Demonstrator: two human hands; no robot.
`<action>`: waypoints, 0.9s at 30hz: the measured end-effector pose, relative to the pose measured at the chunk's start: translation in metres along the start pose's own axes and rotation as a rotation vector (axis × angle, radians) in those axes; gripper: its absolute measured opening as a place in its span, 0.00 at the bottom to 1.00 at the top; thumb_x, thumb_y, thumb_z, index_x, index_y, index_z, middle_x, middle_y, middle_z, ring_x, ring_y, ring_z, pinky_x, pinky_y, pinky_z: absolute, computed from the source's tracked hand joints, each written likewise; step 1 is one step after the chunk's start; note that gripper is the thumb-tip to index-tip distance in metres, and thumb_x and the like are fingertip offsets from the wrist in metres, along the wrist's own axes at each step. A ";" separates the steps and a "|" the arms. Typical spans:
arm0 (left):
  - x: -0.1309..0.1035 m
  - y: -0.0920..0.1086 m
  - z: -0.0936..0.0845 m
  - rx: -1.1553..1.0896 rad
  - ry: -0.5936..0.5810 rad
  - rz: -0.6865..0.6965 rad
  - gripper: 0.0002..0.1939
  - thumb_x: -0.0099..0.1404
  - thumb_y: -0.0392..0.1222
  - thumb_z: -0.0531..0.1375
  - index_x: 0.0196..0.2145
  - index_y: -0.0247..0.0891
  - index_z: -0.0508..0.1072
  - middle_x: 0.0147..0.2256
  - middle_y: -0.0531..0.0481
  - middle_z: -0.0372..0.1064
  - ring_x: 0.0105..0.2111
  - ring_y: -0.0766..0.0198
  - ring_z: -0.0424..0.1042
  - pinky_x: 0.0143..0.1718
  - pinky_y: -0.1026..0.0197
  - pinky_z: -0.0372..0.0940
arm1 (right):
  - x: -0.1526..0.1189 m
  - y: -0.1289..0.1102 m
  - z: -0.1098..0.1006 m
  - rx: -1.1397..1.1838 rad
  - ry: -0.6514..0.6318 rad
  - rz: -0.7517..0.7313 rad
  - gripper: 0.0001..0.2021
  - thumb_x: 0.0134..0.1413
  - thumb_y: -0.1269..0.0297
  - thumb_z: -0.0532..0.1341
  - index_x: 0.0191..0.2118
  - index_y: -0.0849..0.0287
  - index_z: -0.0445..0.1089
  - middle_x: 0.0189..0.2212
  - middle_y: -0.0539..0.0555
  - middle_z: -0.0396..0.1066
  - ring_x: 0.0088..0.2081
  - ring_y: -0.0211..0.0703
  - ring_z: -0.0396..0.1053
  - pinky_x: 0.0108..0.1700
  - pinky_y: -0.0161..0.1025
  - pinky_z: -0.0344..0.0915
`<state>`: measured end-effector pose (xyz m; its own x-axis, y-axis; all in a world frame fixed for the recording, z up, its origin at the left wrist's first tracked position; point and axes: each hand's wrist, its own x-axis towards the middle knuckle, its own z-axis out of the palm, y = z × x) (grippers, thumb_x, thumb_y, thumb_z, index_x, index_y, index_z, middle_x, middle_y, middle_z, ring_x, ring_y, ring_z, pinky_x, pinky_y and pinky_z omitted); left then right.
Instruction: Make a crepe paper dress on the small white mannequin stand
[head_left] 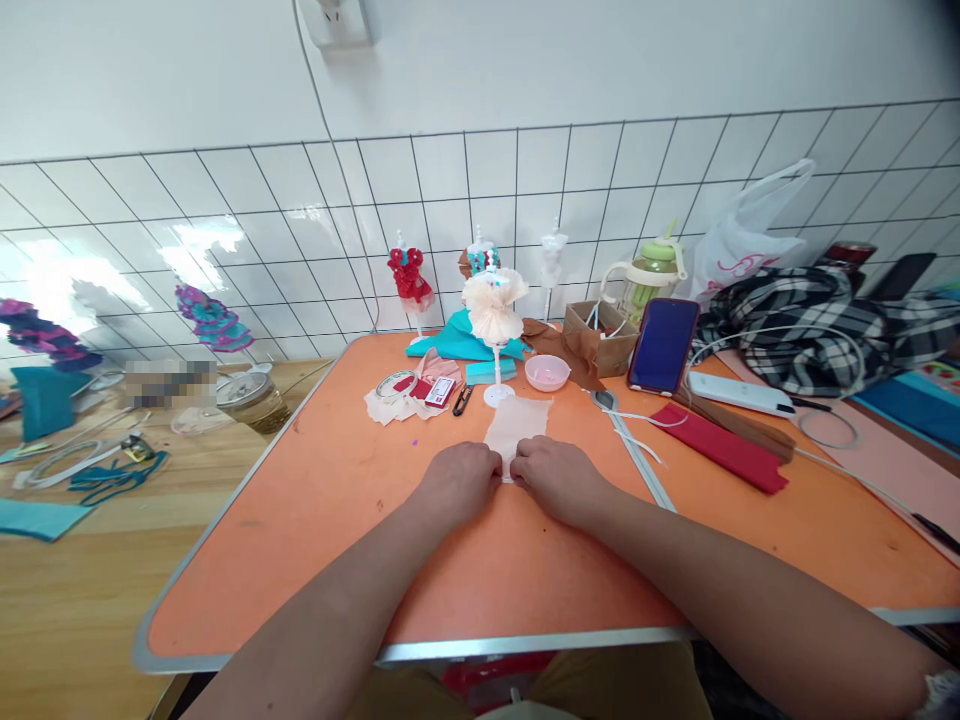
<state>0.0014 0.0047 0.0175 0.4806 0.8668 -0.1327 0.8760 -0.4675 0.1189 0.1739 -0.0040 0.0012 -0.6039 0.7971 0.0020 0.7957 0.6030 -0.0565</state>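
Observation:
A pale cream rectangle of thin, paper-like material (517, 420) lies on the orange table, its near edge between my hands. My left hand (466, 478) has its fingers curled closed on the sheet's near left corner. On the near right part, my right hand (556, 478) is also closed, fingers pinched down on it. The fingertips of both hands are partly hidden. Just beyond the sheet stands a small white dress form (497, 370) wearing a ruffled cream dress (495, 303). A pink bowl (547, 373) sits to the right of the stand, and black thread snips (463, 400) lie to its left.
On the orange table (315, 560), a phone (664, 345) leans near a cardboard box (600, 340). Red folded material (720, 447) and white strips lie to the right. A red-dressed form (409, 280) stands at the back. A wooden table (90, 600) adjoins on the left.

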 end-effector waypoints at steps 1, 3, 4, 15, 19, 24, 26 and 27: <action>0.000 0.000 0.000 0.001 -0.006 -0.016 0.11 0.59 0.36 0.53 0.31 0.41 0.76 0.31 0.47 0.73 0.32 0.59 0.71 0.28 0.62 0.59 | 0.000 0.000 0.000 -0.007 -0.015 0.003 0.09 0.59 0.69 0.53 0.36 0.57 0.71 0.35 0.56 0.71 0.37 0.44 0.66 0.29 0.35 0.53; 0.000 0.001 0.001 -0.006 -0.008 -0.026 0.11 0.59 0.37 0.53 0.32 0.42 0.75 0.31 0.48 0.73 0.30 0.59 0.71 0.26 0.62 0.58 | 0.000 0.000 -0.001 0.000 -0.043 0.019 0.09 0.58 0.70 0.53 0.37 0.57 0.70 0.33 0.55 0.71 0.35 0.43 0.67 0.29 0.36 0.53; 0.001 0.001 0.001 -0.006 -0.008 -0.023 0.10 0.59 0.37 0.53 0.32 0.42 0.75 0.30 0.48 0.73 0.29 0.59 0.71 0.26 0.62 0.57 | 0.000 0.000 -0.001 0.008 -0.051 0.031 0.08 0.58 0.70 0.54 0.38 0.57 0.70 0.33 0.54 0.71 0.35 0.43 0.67 0.29 0.36 0.53; 0.001 -0.002 0.006 -0.001 0.030 0.046 0.10 0.59 0.35 0.53 0.29 0.39 0.75 0.32 0.46 0.72 0.34 0.59 0.70 0.27 0.63 0.57 | -0.001 -0.002 0.001 -0.009 -0.067 0.077 0.10 0.59 0.68 0.52 0.35 0.57 0.71 0.31 0.56 0.71 0.32 0.43 0.67 0.29 0.36 0.52; 0.002 -0.001 0.006 -0.006 0.006 -0.008 0.10 0.59 0.37 0.53 0.30 0.41 0.74 0.30 0.49 0.72 0.29 0.60 0.70 0.25 0.63 0.54 | -0.001 0.000 0.001 -0.021 -0.093 0.100 0.10 0.60 0.65 0.52 0.33 0.57 0.70 0.31 0.55 0.70 0.31 0.42 0.67 0.28 0.35 0.51; 0.003 -0.001 0.005 -0.003 0.003 0.018 0.11 0.60 0.37 0.52 0.29 0.40 0.75 0.31 0.48 0.72 0.32 0.60 0.70 0.26 0.63 0.56 | -0.001 0.000 0.000 -0.026 -0.075 0.057 0.12 0.62 0.63 0.50 0.34 0.57 0.70 0.34 0.55 0.70 0.34 0.43 0.67 0.28 0.35 0.51; 0.003 -0.001 0.005 -0.013 0.024 0.045 0.11 0.59 0.36 0.52 0.30 0.40 0.75 0.33 0.47 0.72 0.35 0.60 0.71 0.28 0.64 0.58 | -0.001 0.000 -0.001 -0.021 -0.087 0.068 0.12 0.62 0.63 0.50 0.35 0.57 0.70 0.33 0.55 0.71 0.33 0.42 0.67 0.28 0.35 0.51; 0.003 -0.001 0.005 -0.013 0.022 0.043 0.11 0.59 0.35 0.52 0.30 0.40 0.75 0.34 0.47 0.72 0.35 0.60 0.71 0.29 0.64 0.58 | -0.001 0.000 -0.001 -0.018 -0.100 0.086 0.12 0.61 0.63 0.51 0.35 0.57 0.70 0.32 0.54 0.71 0.32 0.42 0.67 0.28 0.35 0.51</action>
<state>0.0021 0.0070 0.0116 0.5170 0.8495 -0.1050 0.8536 -0.5027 0.1365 0.1747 -0.0053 0.0025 -0.5341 0.8393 -0.1016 0.8451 0.5336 -0.0341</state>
